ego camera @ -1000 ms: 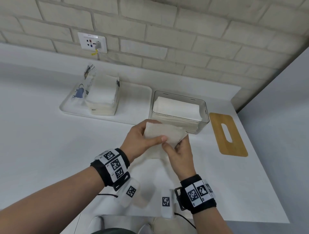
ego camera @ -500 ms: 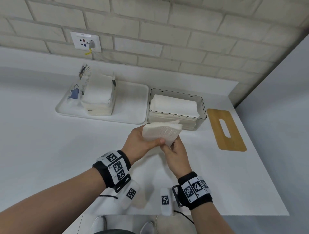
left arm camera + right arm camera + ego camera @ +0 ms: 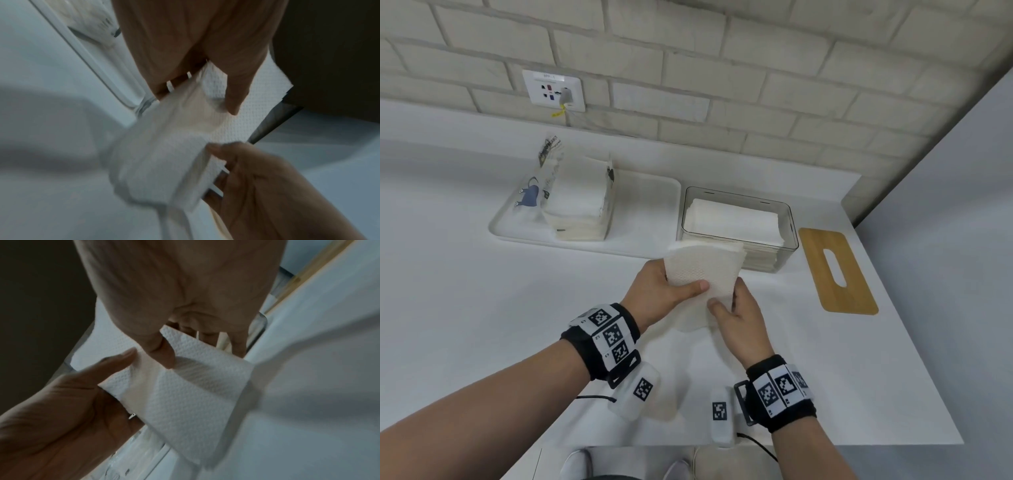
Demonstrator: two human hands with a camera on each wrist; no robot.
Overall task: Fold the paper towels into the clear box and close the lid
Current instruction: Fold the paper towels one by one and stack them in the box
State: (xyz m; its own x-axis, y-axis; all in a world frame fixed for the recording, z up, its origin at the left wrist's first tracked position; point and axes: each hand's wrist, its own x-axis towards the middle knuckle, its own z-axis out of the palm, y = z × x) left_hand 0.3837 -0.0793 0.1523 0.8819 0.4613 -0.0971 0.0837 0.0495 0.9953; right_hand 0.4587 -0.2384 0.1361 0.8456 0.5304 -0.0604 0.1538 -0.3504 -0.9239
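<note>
**Folded paper towel, held in both hands just short of the clear box**

Item: one embossed white paper towel, folded to a small several-ply pad, held above the tabletop just in front of the clear box.

Grip: left hand clamped on the towel's left side, thumb across the top face, fingers beneath. Right hand pinched the lower right edge between thumb and fingers. Neither hand held anything else.

Handling, as judged: very light, limp, no stiffness of its own; plies likely to spring open if released. Dry embossed surface should give fair friction. Tears readily under a sideways pull. Best held flat, thumb on top and fingers below, near the folded edge so the layers remain together; support from both sides when lowering.

Destination: the clear box was open and already held a stack of folded towels.

Associated: bamboo lid with slot, flat on the tabletop just right of the box, not yet fitted. Opened pack of paper towels on a white tray to the left.
</note>
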